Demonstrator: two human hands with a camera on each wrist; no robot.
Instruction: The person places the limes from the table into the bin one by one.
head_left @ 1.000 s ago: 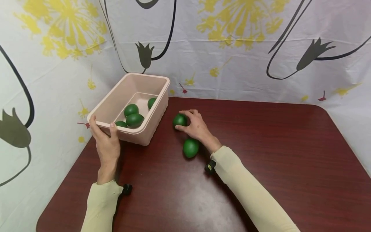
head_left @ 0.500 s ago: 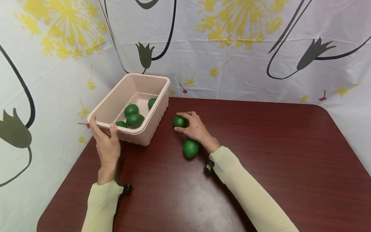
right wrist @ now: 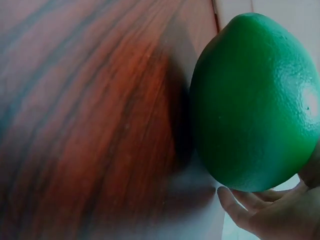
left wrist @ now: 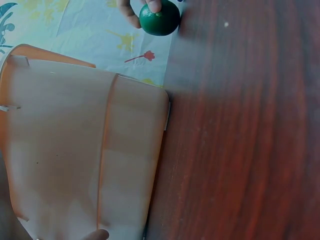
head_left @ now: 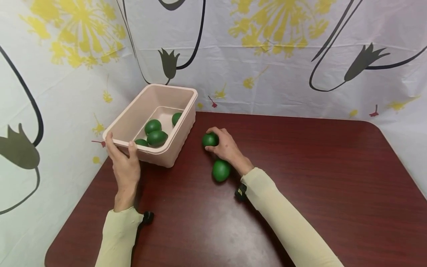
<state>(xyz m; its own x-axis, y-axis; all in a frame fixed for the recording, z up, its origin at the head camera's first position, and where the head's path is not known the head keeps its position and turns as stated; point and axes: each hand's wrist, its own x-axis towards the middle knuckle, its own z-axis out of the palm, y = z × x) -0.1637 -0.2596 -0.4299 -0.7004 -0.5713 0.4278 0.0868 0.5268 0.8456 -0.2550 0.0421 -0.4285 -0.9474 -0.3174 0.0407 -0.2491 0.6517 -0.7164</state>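
At the back left, a pale pink plastic bin (head_left: 185,131) holds several green limes (head_left: 157,138). My left hand (head_left: 125,168) grips its near rim, fingers and thumb on the edge; in the left wrist view one fingertip (left wrist: 97,235) shows against the bin's wall. To the right of the bin, my right hand (head_left: 227,146) pinches a lime (head_left: 209,140) between thumb and fingers, at or near the table surface. That lime (left wrist: 161,19) also appears in the left wrist view. Another lime (head_left: 221,170) lies under my right wrist and looms large in the right wrist view.
The dark red wooden table (head_left: 317,178) reaches to a white patterned cloth (head_left: 267,81) hanging at the back and left. Below my right cuff is a small black wrist camera (head_left: 241,192); another (head_left: 148,217) sits at my left cuff.
The head view has shifted slightly. My right fingers have drawn a little closer around the lime. My left hand and the bin stay in place.
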